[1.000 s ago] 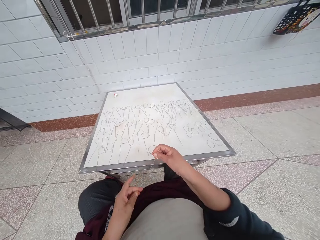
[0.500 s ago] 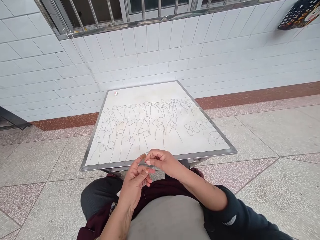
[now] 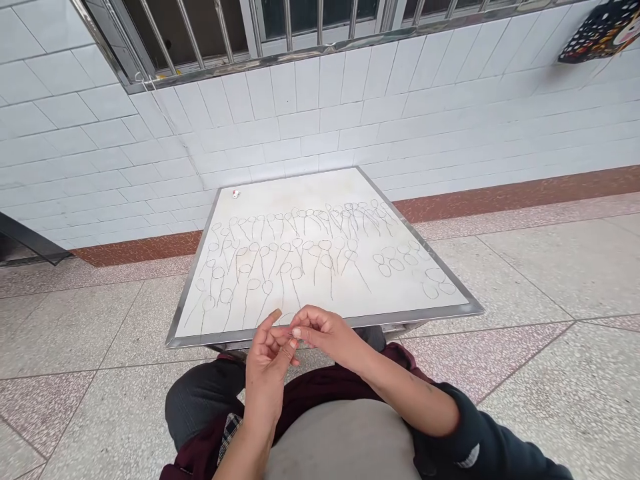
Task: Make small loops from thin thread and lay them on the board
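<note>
Both hands meet just past the near edge of a white table. My left hand pinches a thin wire between thumb and fingers, its index finger raised. My right hand has thumb and fingertips closed on the same wire, touching the left fingertips. The wire is very fine, and most of it is hidden by the fingers. On the table lie several rows of thin wire pieces, each with a round loop and mostly a long tail. Several wire rings without visible tails lie toward the right.
A small white and red object sits at the table's back left corner. Behind the table stand a tiled wall and a barred window. A dark patterned bag hangs at the upper right. My knees are under the near edge.
The fingertips of both hands have drawn closer together. The wire tail that hung below my left hand no longer shows. The view has shifted slightly.
</note>
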Demonstrator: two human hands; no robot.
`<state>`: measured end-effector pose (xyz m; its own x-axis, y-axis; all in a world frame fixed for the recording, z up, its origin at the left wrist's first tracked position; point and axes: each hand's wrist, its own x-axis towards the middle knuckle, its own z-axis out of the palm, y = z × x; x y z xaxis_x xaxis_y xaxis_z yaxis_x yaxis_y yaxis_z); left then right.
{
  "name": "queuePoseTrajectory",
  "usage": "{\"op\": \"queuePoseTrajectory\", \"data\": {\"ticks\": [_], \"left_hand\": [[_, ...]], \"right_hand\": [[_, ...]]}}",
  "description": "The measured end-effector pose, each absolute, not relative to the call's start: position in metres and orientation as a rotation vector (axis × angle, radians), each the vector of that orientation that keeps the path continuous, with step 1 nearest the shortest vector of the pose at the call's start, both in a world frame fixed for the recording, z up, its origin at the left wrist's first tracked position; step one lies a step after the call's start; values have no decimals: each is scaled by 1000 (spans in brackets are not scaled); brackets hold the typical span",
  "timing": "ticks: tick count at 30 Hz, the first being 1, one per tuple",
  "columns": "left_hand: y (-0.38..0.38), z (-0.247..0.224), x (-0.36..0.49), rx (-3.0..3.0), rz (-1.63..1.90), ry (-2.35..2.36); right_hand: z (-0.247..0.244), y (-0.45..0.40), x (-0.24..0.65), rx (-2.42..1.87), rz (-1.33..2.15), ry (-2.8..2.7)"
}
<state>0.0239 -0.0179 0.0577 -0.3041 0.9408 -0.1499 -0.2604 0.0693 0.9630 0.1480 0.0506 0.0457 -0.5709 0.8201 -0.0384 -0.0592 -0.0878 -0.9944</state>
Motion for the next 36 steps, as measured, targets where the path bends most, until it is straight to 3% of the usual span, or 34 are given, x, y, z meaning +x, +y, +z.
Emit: {"op": "queuePoseTrajectory", "data": {"ticks": [8, 15, 29, 36], "left_hand": [[-23, 59, 25, 766, 1456, 1332], [-23, 59, 25, 734, 1438, 1328], [-17, 62, 24, 723, 1394, 1355], [-11, 60, 20, 772, 1410, 1366]], "right_hand": [[42, 48, 150, -932, 1380, -1795], [40, 47, 149, -903, 1511, -1699], [36, 50, 147, -852, 1366, -1677], [34, 47, 145, -817, 1502, -1536]]}}
